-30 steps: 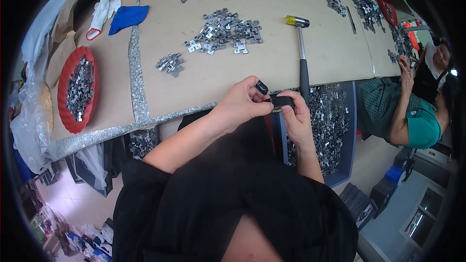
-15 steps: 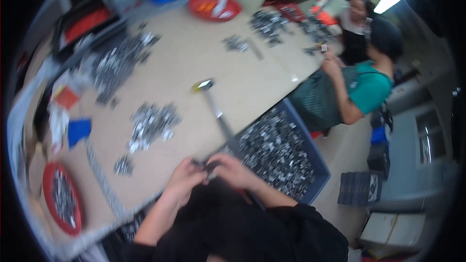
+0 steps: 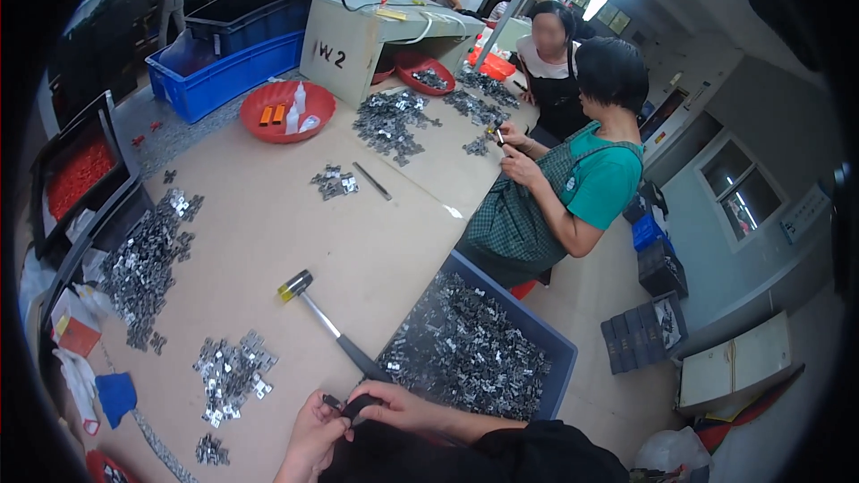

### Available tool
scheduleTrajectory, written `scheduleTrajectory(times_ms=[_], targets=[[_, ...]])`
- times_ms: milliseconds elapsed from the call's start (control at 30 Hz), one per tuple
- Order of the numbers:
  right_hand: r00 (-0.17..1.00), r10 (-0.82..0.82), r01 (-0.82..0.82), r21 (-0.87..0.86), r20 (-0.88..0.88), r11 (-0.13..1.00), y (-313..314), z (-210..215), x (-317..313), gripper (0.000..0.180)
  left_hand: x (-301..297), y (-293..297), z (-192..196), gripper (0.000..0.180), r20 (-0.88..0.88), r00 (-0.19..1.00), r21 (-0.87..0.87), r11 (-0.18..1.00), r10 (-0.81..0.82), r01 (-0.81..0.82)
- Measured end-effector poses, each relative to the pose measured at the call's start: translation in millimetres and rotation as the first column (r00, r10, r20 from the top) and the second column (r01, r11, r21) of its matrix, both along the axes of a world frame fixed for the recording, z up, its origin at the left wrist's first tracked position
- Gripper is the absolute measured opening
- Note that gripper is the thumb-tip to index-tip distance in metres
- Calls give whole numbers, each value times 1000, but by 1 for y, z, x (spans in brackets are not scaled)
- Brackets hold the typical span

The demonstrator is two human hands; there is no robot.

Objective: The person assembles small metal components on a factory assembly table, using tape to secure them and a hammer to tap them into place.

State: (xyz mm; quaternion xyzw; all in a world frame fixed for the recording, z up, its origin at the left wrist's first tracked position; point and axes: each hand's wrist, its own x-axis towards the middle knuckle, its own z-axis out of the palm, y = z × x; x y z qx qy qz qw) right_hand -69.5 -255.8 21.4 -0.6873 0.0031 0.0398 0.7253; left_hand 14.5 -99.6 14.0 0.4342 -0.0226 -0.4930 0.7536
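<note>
At the frame's lower centre, one black strap curved between the hands, grasped by the right grip. Just left, the left grip pinched a small dark piece; whether it joined the strap was unclear. One hammer lay centre-left on the bench, two metal piles lower left, one bin lower right.

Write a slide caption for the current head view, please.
Left hand and right hand hold something black at the worktable, near a hammer and a bin of small metal parts.
</note>
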Motion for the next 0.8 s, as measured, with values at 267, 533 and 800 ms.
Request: scheduleTrajectory(times_ms=[267,533,800], targets=[[999,23,-23,7,37,1000,-8,-8,6,24,5,-2,4,28,3,1000,11,1000,1,-1],[999,29,-26,-79,28,996,-8,-2,8,24,6,1,2,28,-81,997,-18,1000,16,-17],[999,21,-18,-74,37,997,-5,-4,9,26,6,6,2,20,-29,997,41,997,-68,69]])
